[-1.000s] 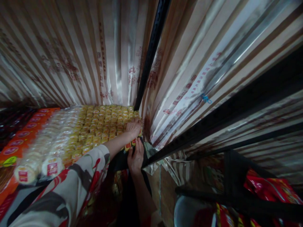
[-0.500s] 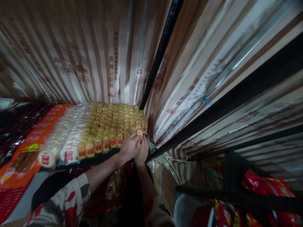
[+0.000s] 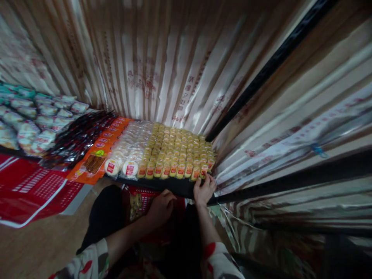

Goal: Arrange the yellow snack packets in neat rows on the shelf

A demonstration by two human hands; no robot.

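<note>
Rows of small yellow snacks in clear wrappers with red labels (image 3: pixel 174 155) stand close together on a black shelf. At their front right corner, my right hand (image 3: pixel 205 190) has its thumb and fingers closed around a wrapped snack (image 3: pixel 204 169). My left hand (image 3: pixel 161 208) is lower and farther left, apart from the rows, over a red basket (image 3: pixel 148 192). Its fingers are curled in, and whatever they may hold is hidden. Beside my left forearm, more wrapped snacks (image 3: pixel 135 205) lie in the basket.
Left of the yellow rows are round white wrapped snacks (image 3: pixel 130 169), an orange packet (image 3: pixel 93 161), dark shiny packets (image 3: pixel 78 135) and whitish bags (image 3: pixel 43 112). Pleated sheeting (image 3: pixel 162 69) hangs behind. A black post (image 3: pixel 261 77) slants at the right corner. A red printed sheet (image 3: pixel 31 190) hangs at left.
My hands were together at the rows' front right corner. The left has drawn back over the basket; the right stays at the corner. The view has swung left, showing more packets.
</note>
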